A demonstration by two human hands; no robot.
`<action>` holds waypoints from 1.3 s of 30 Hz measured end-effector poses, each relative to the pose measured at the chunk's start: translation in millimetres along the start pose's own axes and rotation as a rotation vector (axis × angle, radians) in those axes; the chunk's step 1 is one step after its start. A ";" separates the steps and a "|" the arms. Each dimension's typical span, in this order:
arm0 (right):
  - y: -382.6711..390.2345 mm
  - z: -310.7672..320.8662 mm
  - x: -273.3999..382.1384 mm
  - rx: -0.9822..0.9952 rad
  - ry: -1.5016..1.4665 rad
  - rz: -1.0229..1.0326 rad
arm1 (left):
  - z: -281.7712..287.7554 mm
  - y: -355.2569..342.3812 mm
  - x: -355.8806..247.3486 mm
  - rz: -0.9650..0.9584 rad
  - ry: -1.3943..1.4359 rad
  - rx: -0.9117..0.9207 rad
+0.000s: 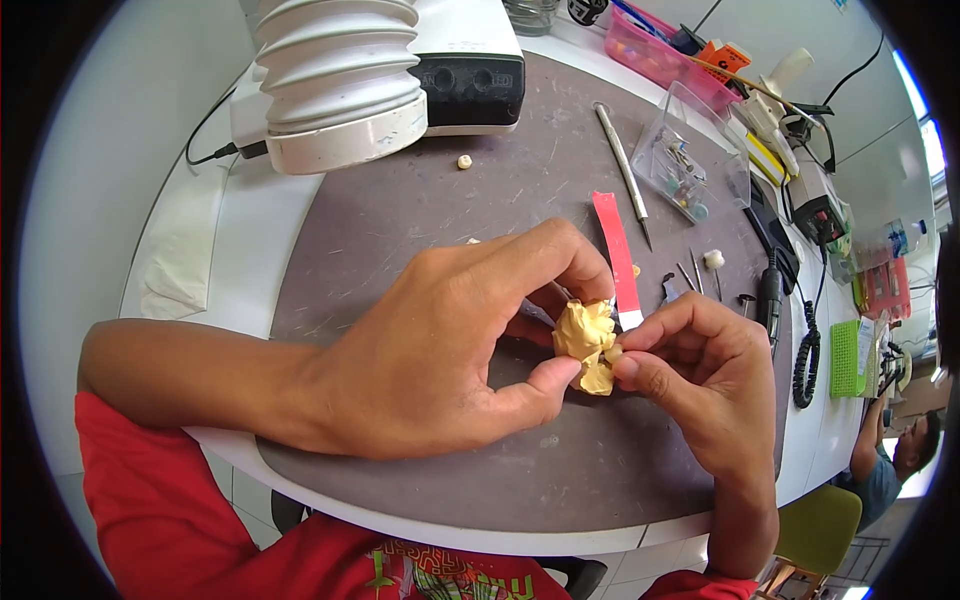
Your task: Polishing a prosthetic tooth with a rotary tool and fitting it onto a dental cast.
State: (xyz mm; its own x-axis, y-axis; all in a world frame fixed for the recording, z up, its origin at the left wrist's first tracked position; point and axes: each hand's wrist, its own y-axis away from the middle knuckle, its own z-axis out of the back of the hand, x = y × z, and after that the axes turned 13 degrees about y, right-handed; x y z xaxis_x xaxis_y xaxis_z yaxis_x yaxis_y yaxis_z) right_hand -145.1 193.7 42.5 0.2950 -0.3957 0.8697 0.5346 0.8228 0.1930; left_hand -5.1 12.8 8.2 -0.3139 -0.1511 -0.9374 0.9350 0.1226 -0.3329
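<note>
A person's left hand, thumb and fingers curved partway open, grips one lumpy yellow model over the brown surface; the right hand, nearly closed, pinches one small pale piece at the model's right side; beyond lie one red strip, one slim pointed metal tool, one clear box of small parts; two whitish tooth-like pieces rest well apart, one near the single white ribbed hose.
</note>
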 end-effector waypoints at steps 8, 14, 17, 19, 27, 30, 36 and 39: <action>1.4 1.5 -0.6 0.008 0.087 0.054 | -2.0 -0.8 0.6 -0.011 0.003 -0.005; 1.6 -0.8 5.5 -0.075 0.057 0.006 | -1.3 -1.1 0.8 -0.014 0.003 -0.008; 2.2 2.7 6.4 -0.075 0.159 -0.005 | -1.8 -1.8 0.1 -0.004 0.015 -0.006; 1.9 2.7 5.8 -0.055 0.229 0.000 | -1.8 -1.0 0.4 0.005 0.022 -0.013; 0.4 1.1 2.7 -0.044 0.248 0.005 | -1.5 -2.3 -1.9 -0.001 -0.002 -0.008; -0.3 -0.6 -0.1 -0.056 0.249 0.090 | -0.3 -1.6 -1.1 -0.006 -0.004 0.006; 1.8 -4.1 5.1 -0.051 0.250 -0.017 | 2.0 1.1 2.4 -0.013 -0.008 0.031; -1.1 -5.0 0.2 -0.065 0.238 0.029 | 0.6 1.1 -3.1 0.076 0.029 0.005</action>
State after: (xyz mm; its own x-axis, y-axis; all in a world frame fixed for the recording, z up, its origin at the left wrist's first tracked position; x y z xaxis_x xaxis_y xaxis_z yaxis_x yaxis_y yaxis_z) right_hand -141.7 190.7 40.2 0.4848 -0.4640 0.7414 0.5711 0.8099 0.1334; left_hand -3.0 12.8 10.8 -0.2466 -0.1135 -0.9624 0.9570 0.1280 -0.2604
